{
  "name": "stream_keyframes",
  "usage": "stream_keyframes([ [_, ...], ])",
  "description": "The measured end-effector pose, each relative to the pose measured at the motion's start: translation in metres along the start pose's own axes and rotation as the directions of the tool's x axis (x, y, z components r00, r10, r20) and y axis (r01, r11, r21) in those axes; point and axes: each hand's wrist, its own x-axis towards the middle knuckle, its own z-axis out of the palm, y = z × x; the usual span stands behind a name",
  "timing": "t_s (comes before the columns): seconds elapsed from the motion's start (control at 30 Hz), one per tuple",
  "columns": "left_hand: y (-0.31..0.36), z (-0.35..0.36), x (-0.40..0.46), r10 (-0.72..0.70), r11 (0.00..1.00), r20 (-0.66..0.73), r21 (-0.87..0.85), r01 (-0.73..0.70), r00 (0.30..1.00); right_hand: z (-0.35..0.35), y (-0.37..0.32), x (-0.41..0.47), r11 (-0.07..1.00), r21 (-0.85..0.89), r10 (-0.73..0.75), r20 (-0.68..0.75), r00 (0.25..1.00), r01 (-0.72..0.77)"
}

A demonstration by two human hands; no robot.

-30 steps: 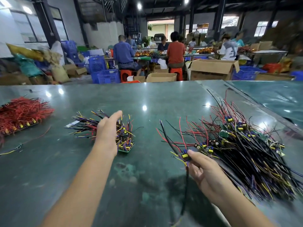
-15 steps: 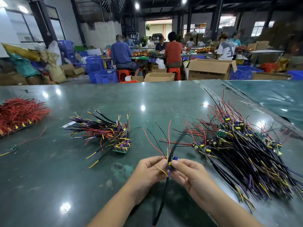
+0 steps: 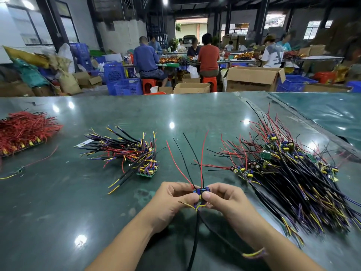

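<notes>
A small wired circuit board (image 3: 202,191) sits between my two hands above the green table (image 3: 58,202). My left hand (image 3: 172,202) pinches its left side and my right hand (image 3: 224,202) pinches its right side, thumbs on top. Red and black wires fan up from the board; black, yellow and purple leads hang down toward me. A sorted bundle of boards (image 3: 132,153) lies to the left. A large loose heap of wired boards (image 3: 293,173) lies to the right.
A pile of red-wired parts (image 3: 23,132) lies at the far left, with a stray wire (image 3: 11,175) near it. A second table (image 3: 322,114) adjoins on the right. Beyond the far edge are cardboard boxes (image 3: 254,79), blue crates and seated people.
My left hand left the sorted bundle and joined my right hand at the board. The board came from the right heap toward the centre, and its wires now point upward.
</notes>
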Motion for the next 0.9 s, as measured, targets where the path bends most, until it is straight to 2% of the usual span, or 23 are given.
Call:
stream_keyframes([
  [0.07,0.002,-0.001,-0.001,-0.007,1.000,0.040,-0.017,0.008,0.999,-0.005,0.001,0.000,1.000,0.004,0.007,0.042,0.999,-0.007],
  [0.17,0.005,-0.003,-0.003,-0.037,0.999,0.097,-0.003,0.037,0.995,-0.005,0.004,-0.001,0.992,0.105,0.064,0.119,0.991,-0.077],
  [0.33,0.008,-0.005,-0.002,-0.043,0.996,0.176,-0.066,0.055,0.983,-0.005,0.011,0.005,0.961,0.253,0.082,0.137,0.987,-0.115],
  [0.4,0.008,-0.002,0.000,-0.033,0.992,0.142,-0.115,0.049,0.989,-0.003,0.009,0.009,0.952,0.288,0.082,0.088,0.993,-0.104],
  [0.5,0.007,0.000,0.004,-0.054,0.979,-0.052,-0.197,0.043,0.997,0.000,0.011,0.017,0.961,0.272,0.071,-0.113,0.991,-0.038],
  [0.57,0.009,-0.002,0.005,-0.031,0.960,-0.180,-0.280,-0.022,0.983,-0.003,0.012,0.017,0.989,0.145,0.034,-0.219,0.975,-0.002],
  [0.63,0.013,-0.006,0.006,0.019,0.917,-0.303,-0.374,-0.137,0.953,-0.006,0.013,0.015,0.991,-0.130,-0.013,-0.238,0.971,-0.019],
  [0.67,0.016,-0.008,0.006,0.036,0.890,-0.359,-0.414,-0.193,0.933,-0.006,0.013,0.013,0.951,-0.307,-0.038,-0.228,0.973,-0.035],
  [0.7,0.018,-0.009,0.006,0.046,0.865,-0.405,-0.441,-0.240,0.913,-0.004,0.013,0.011,0.864,-0.502,-0.065,-0.202,0.977,-0.046],
  [0.73,0.019,-0.009,0.005,0.057,0.852,-0.442,-0.446,-0.274,0.895,-0.001,0.014,0.008,0.708,-0.705,-0.117,-0.178,0.977,-0.044],
  [0.77,0.020,-0.009,0.005,0.072,0.856,-0.466,-0.425,-0.294,0.882,0.002,0.015,0.006,0.551,-0.835,-0.194,-0.122,0.973,0.005],
  [0.8,0.020,-0.007,0.004,0.092,0.875,-0.478,-0.380,-0.300,0.874,0.005,0.013,0.004,0.470,-0.878,-0.279,-0.052,0.959,0.089],
  [0.83,0.020,-0.004,0.003,0.117,0.902,-0.478,-0.315,-0.295,0.871,0.008,0.011,0.002,0.463,-0.870,-0.322,0.014,0.947,0.171],
  [0.87,0.019,0.000,0.002,0.146,0.928,-0.466,-0.242,-0.284,0.873,0.011,0.008,0.000,0.525,-0.823,-0.319,0.047,0.947,0.217],
  [0.9,0.017,0.004,0.000,0.173,0.947,-0.444,-0.172,-0.273,0.879,0.016,0.005,-0.002,0.630,-0.746,-0.295,0.029,0.955,0.217],
])
